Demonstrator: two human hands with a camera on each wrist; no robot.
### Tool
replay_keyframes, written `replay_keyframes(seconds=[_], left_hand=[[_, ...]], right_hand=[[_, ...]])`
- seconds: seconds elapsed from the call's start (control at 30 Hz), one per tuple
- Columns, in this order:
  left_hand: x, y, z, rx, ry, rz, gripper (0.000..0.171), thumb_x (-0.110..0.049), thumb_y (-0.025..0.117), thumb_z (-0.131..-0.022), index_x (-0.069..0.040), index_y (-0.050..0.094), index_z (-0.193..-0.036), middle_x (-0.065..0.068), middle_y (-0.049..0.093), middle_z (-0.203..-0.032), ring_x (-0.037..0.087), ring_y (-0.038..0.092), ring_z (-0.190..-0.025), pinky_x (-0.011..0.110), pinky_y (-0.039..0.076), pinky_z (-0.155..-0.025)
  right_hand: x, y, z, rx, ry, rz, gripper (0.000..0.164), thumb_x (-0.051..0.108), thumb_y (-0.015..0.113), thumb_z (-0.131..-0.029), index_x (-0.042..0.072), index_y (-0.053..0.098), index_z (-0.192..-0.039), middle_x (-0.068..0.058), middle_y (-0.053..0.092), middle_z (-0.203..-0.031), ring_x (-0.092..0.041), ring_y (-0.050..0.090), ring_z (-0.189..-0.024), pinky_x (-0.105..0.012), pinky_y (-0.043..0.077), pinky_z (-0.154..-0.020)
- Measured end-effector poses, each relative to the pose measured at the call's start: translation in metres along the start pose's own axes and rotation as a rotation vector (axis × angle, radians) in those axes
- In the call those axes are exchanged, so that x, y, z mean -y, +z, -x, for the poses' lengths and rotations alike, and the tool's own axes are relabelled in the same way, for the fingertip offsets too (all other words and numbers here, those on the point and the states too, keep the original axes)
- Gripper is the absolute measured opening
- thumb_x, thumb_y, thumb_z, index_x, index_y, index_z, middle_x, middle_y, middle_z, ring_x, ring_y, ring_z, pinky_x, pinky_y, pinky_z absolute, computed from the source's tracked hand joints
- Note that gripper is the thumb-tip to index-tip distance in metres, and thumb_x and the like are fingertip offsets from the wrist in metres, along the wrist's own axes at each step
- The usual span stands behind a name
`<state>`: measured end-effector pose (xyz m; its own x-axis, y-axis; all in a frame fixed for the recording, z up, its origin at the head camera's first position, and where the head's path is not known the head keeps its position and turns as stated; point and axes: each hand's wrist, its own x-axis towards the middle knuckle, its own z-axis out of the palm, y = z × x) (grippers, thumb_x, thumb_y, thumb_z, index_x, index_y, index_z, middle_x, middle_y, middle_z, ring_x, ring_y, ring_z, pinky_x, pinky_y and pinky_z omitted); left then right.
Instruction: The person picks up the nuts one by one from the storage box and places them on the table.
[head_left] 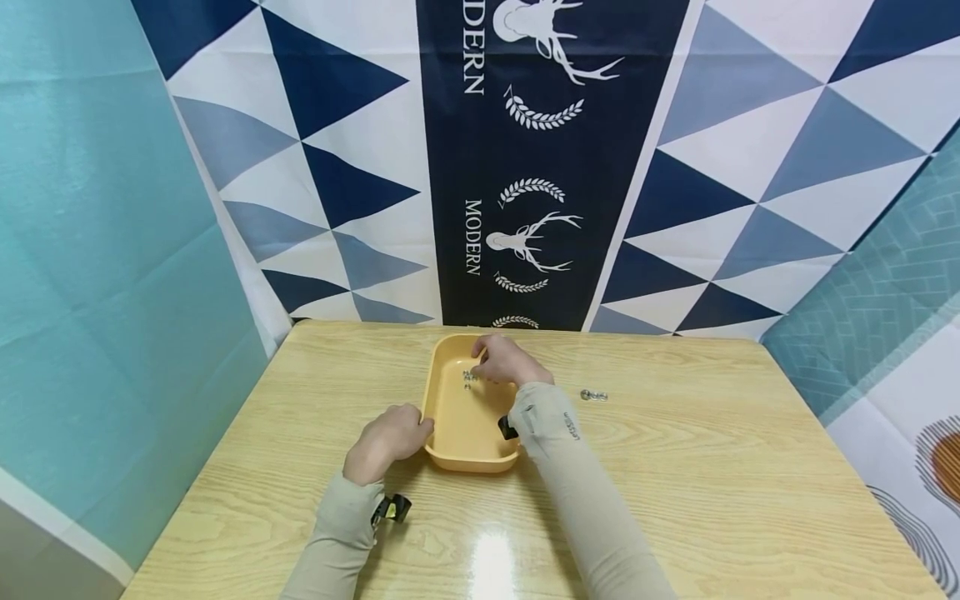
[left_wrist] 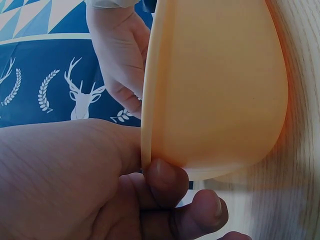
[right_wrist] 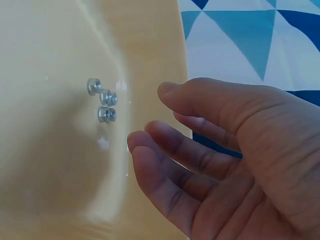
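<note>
A yellow plastic tray [head_left: 468, 465] sits on the wooden table. My left hand [head_left: 392, 437] grips its near left rim, and in the left wrist view the thumb and fingers pinch the tray wall [left_wrist: 220, 90]. Over the tray's far end is my right hand [head_left: 510, 362]. Its fingers [right_wrist: 150, 170] are loosely bent, with the thumb apart from them and nothing seen between. Several small metal nuts [right_wrist: 105, 114] lie on the tray floor just beside these fingertips. In the head view the nuts [head_left: 468, 377] appear as a small cluster left of the right hand.
To the right of the tray, a short row of small metal pieces [head_left: 594, 395] lies on the table [head_left: 675, 467]. A patterned cloth [head_left: 360, 167] hangs behind the table's far edge. Teal sheeting [head_left: 112, 250] covers the left side.
</note>
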<state>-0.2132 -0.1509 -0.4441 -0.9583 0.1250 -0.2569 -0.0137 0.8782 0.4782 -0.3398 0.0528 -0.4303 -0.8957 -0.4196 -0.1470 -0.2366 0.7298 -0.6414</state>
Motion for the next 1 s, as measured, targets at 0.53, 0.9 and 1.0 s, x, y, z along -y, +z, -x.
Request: replay_keyframes(seconds=[0.53, 0.9, 1.0], left_hand=[[-0.001, 0.0, 0.002, -0.011, 0.008, -0.012, 0.038, -0.028, 0.047, -0.104, -0.013, 0.054, -0.07, 0.002, 0.045, -0.064, 0.016, 0.042, -0.055, 0.03, 0.033, -0.051], [-0.001, -0.001, 0.003, -0.015, 0.011, -0.007, 0.037, -0.027, 0.048, -0.104, -0.012, 0.055, -0.071, 0.002, 0.046, -0.065, 0.016, 0.042, -0.056, 0.03, 0.033, -0.052], [-0.001, -0.001, 0.003, -0.016, 0.011, 0.0, 0.037, -0.027, 0.048, -0.104, -0.012, 0.055, -0.071, 0.002, 0.046, -0.064, 0.016, 0.042, -0.055, 0.03, 0.033, -0.051]], right_hand=[[-0.004, 0.009, -0.005, -0.032, -0.036, 0.108, 0.014, 0.01, 0.075, -0.087, 0.005, 0.071, -0.1, -0.002, 0.07, -0.072, -0.009, 0.061, -0.056, -0.021, 0.048, -0.057], [-0.005, 0.021, -0.009, 0.03, -0.004, 0.04, 0.006, 0.004, 0.075, -0.086, 0.006, 0.07, -0.09, -0.002, 0.066, -0.068, -0.011, 0.058, -0.058, -0.021, 0.047, -0.055], [-0.005, 0.025, -0.009, 0.032, 0.016, 0.014, 0.007, 0.002, 0.075, -0.084, 0.006, 0.07, -0.088, -0.001, 0.064, -0.067, -0.012, 0.057, -0.058, -0.021, 0.046, -0.055]])
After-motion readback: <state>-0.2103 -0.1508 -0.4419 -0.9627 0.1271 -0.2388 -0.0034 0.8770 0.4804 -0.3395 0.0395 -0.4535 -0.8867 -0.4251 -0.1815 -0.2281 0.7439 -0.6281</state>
